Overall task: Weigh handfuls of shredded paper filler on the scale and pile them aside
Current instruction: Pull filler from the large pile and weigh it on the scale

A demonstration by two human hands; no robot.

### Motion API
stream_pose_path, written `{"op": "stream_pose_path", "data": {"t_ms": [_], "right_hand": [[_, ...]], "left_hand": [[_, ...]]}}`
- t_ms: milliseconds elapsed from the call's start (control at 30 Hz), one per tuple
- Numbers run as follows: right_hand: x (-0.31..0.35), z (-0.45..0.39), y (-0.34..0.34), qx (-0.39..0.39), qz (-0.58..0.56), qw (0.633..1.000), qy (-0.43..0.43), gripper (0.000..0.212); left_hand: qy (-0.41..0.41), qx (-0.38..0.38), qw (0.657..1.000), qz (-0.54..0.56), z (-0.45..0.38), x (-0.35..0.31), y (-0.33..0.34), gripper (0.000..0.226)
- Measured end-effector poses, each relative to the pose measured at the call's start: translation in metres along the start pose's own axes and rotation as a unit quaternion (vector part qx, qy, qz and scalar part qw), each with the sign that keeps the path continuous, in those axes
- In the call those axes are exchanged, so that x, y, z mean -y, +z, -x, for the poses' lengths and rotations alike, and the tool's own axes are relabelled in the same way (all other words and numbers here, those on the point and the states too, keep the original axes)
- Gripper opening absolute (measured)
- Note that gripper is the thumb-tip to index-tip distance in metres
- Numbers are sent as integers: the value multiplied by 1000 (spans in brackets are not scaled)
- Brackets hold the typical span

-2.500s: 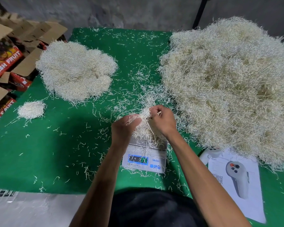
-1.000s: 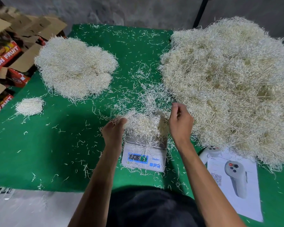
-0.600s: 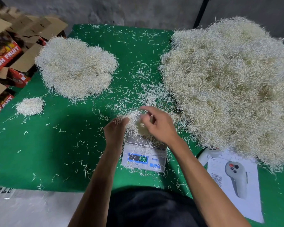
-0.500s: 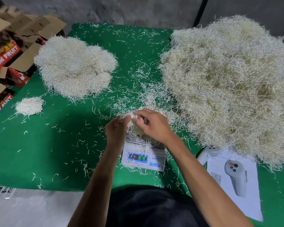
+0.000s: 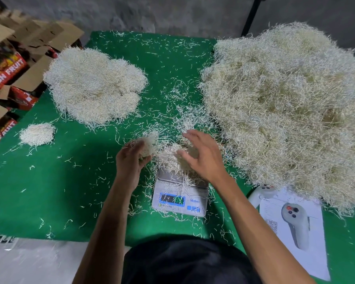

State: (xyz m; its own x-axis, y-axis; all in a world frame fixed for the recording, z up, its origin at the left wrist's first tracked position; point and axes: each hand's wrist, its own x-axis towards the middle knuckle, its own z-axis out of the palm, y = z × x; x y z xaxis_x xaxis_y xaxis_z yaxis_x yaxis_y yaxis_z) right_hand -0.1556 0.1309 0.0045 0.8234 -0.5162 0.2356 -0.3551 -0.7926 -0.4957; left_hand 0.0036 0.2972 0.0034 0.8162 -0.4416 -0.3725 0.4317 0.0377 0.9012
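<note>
My left hand (image 5: 131,158) sits at centre frame, fingers curled round a small tuft of shredded paper (image 5: 150,141) held just left of the scale, at the level of its far edge. My right hand (image 5: 203,158) is spread, fingers straight and slightly fanned, palm resting on the handful of filler (image 5: 172,158) that lies on the scale (image 5: 180,193) platform; strands spill over the near edge and partly cover the lit display, so I cannot read the figure. Far left of frame: cardboard boxes (image 5: 12,64) beyond the green table (image 5: 49,191), cut off by the frame edge. Left of centre: a very small pile (image 5: 37,133) near the table's left edge, and above it the weighed pile (image 5: 94,85) in the upper left. Between that pile and the scale the green cloth is open apart from scattered strands. Right half: the large supply heap (image 5: 285,111) just beside my right hand, running out of frame at right. Lower right: a printed sheet (image 5: 307,261) with a grey controller (image 5: 295,224) on it; a second controller (image 5: 261,194) is half buried under the heap's near edge. The table's near edge is partly hidden by my arms and dark shirt.
</note>
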Motion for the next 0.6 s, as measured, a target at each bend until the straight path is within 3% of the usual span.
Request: {"op": "stream_pose_path", "data": {"t_ms": [100,233,300,367,433,500,533,600], "right_hand": [[25,-7,14,79,42,995,-47,69],[29,-14,24,57,73,992,-82,40],[21,-14,26,68,71,992,-80,26],[17,-18,24,89,74,990,-83,24],[21,-20,22,104,87,987,-91,30],[30,-18,26,97,90,986,-99,32],[36,-17,29,80,77,988,-106,32],[38,-20,26,38,56,994,-90,36]], "left_hand": [[-13,31,999,24,3,2,14,13],[-28,33,996,78,2,-2,22,17],[-1,9,1000,28,1,-3,18,18],[81,19,994,-77,3,0,16,27],[200,41,958,-200,7,-1,21,39],[309,40,884,-349,10,-3,29,44],[328,37,852,-406,10,-5,33,39],[312,50,833,-455,11,-8,34,23]]}}
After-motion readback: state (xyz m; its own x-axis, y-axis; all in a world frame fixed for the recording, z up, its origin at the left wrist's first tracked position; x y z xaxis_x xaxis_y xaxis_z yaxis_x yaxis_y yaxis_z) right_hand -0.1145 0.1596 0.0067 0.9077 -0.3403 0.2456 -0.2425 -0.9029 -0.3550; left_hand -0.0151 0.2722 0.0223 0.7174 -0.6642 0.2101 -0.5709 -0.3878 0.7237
